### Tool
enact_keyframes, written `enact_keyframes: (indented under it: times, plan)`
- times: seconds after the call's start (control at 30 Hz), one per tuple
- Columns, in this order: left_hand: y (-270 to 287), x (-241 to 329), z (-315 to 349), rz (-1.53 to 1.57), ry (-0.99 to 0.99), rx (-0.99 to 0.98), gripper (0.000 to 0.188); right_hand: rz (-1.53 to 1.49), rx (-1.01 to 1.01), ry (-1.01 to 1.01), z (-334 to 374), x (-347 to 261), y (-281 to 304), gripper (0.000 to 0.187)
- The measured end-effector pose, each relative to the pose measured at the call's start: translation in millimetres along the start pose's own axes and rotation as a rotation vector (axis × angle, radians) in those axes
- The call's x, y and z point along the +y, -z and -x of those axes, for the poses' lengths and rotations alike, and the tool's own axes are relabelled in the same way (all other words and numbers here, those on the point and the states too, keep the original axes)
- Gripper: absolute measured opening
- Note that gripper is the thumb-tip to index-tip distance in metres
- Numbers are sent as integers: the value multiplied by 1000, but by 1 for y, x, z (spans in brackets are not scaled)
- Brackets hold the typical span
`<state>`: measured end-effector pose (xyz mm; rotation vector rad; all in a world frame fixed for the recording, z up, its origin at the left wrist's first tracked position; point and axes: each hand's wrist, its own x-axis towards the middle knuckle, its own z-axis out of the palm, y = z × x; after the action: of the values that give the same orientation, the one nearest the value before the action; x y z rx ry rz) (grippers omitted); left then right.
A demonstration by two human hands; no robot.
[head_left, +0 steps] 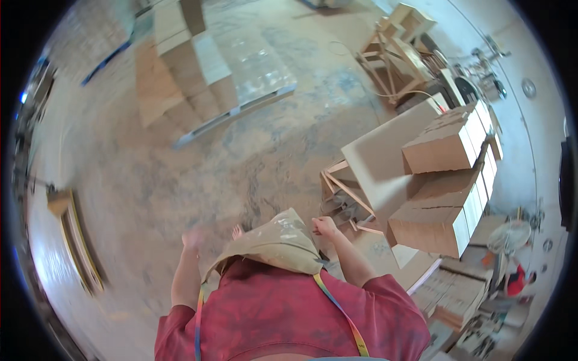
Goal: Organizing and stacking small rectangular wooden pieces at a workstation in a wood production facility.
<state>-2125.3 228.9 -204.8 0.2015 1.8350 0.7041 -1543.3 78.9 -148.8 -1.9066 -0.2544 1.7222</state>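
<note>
My left hand (192, 237) hangs out in front on the left, over the floor, and is smeared by motion. My right hand (325, 227) is curled closed beside the apron's right edge, with nothing visible in it. Both forearms are bare below red sleeves. A tan apron (271, 243) with pale smudges bulges out between the hands. Rainbow-coloured straps (337, 307) run over my red shirt. Closest to my right hand is a wooden trestle (349, 192) under a white board (376, 156). Two brown stacks (436, 213) with pale ends rest along the board's far right side.
A pallet (235, 111) holding large brown blocks (186, 66) stands ahead on the left. Wooden frames (394, 57) and machinery lie at the far right. To my left is a yellow-edged frame (81, 243) on the dusty floor (259, 156). Another person (518, 281) in red is at the right, near a fan (509, 236).
</note>
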Motion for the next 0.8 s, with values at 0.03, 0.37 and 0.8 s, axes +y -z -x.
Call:
enact_keyframes:
  times: [0.03, 0.37, 0.8]
  plan:
    - [-39, 50, -21, -25, -79, -35, 17, -22, 5, 21, -6, -18, -7, 32]
    - [-419, 305, -43, -409, -297, -605, 22, 514, 239, 495, -122, -269, 34, 40]
    - [-659, 435, -108, -839, 95, -387, 17, 309, 350, 359, -287, -501, 191, 44]
